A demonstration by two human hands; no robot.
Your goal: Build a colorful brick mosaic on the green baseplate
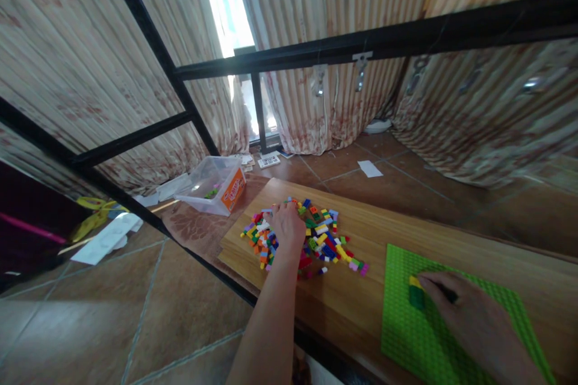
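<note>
My left hand (288, 222) reaches into a loose pile of small coloured toy bricks (323, 239) on the wooden board, its fingers apart over them; the fingertips are partly hidden. My right hand (460, 301) is at the green studded baseplate (397, 325), with thumb and forefinger closed on a small yellow brick (414, 281). That yellow brick sits against the far end of a dark green brick (416, 298) on the plate. My right hand covers part of the plate.
A clear plastic box (203, 186) with an orange label and a few pieces inside stands beyond the board's left end. The wooden board (361, 210) lies under the bricks. A black metal rail (293, 57) crosses ahead. Paper sheets (370, 169) lie on the tiled floor before the curtains.
</note>
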